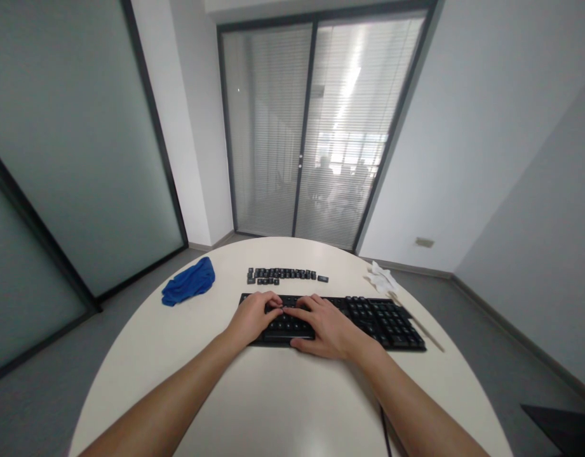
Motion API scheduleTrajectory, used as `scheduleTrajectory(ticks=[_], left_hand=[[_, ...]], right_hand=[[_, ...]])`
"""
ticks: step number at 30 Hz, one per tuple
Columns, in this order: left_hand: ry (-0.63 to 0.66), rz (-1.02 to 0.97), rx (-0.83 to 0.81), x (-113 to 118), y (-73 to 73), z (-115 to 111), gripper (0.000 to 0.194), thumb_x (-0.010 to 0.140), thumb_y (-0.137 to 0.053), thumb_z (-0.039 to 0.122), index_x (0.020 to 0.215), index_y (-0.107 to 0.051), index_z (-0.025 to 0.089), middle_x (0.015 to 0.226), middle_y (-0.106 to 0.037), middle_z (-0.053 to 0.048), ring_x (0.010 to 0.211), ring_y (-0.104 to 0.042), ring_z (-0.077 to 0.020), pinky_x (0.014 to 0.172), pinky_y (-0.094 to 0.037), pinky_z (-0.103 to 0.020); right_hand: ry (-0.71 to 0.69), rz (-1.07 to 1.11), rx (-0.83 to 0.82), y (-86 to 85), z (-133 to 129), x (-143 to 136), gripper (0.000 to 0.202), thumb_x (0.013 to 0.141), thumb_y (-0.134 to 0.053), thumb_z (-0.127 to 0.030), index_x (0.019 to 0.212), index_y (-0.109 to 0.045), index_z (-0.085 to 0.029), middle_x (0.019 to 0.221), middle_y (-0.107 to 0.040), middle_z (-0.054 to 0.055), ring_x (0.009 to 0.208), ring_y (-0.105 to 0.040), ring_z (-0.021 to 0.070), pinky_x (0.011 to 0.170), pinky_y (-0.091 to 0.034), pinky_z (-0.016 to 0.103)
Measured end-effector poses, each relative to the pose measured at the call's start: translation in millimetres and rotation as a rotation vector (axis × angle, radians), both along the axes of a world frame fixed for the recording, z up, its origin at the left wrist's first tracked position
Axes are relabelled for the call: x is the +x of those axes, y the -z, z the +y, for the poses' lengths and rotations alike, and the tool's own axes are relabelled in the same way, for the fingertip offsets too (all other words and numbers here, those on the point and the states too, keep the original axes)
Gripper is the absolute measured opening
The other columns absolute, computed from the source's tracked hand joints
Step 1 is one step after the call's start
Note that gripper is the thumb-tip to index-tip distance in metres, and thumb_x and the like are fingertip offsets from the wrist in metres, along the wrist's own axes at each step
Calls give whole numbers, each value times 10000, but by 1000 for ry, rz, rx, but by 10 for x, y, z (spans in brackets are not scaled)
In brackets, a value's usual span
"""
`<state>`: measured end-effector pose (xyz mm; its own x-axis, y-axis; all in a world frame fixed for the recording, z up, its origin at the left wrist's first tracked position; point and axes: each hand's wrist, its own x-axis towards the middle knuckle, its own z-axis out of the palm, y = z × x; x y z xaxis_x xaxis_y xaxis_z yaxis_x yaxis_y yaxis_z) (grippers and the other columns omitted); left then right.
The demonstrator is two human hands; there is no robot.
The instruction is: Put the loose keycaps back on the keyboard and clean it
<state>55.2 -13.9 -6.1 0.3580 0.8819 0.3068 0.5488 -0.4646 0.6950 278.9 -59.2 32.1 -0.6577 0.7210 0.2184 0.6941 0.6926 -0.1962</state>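
Observation:
A black keyboard [382, 320] lies across the table, and both hands are over its left half. My left hand [255, 315] rests at the keyboard's left end, its fingers bent and close together near the keys; whether something small is between them cannot be made out. My right hand [325, 327] lies on the middle of the keyboard, fingers apart, the index finger stretched toward my left fingertips and the thumb at the front edge. Behind the keyboard, loose black keycaps [285, 274] stand in rows, with one longer keycap [323, 278] at their right end.
A blue cloth [190, 282] lies crumpled on the round white table [254, 406] at left. White tissue [382, 278] and a thin stick [423, 330] are at right. A black cable [385, 431] runs toward the near edge beside my right forearm.

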Motion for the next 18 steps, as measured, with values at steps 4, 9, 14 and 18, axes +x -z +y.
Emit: scheduleTrajectory(ticks=[4, 9, 14, 18], left_hand=[[-8, -3, 7, 3, 36, 18, 110, 810, -691, 211, 918, -711, 215, 906, -764, -25, 867, -705, -201, 825, -522, -304], [-41, -10, 7, 6, 46, 13, 119, 794, -697, 209, 912, -708, 209, 877, -750, -16, 845, -688, -197, 801, -518, -298], [9, -62, -35, -18, 46, 32, 128, 802, -679, 213, 928, -701, 204, 882, -760, -19, 851, -703, -193, 813, -524, -294], [45, -40, -28, -31, 35, 26, 142, 849, -627, 231, 971, -698, 221, 853, -764, -4, 825, -711, -191, 807, -522, -298]], right_hand=[[10, -3, -9, 2, -4, -7, 629, 843, -671, -514, 1410, -542, -275, 1227, -582, 107, 1112, -515, 294, 995, -421, 465], [17, -19, -8, -11, -17, -12, 627, 850, -655, -512, 1419, -533, -276, 1211, -584, 105, 1108, -516, 294, 1007, -409, 472], [31, -23, -9, -7, -17, -23, 622, 829, -681, -491, 1399, -551, -281, 1210, -577, 99, 1110, -513, 294, 1003, -412, 466], [44, -17, -11, 42, -3, -25, 632, 809, -694, -498, 1391, -558, -290, 1232, -572, 95, 1124, -506, 299, 1005, -409, 468]])
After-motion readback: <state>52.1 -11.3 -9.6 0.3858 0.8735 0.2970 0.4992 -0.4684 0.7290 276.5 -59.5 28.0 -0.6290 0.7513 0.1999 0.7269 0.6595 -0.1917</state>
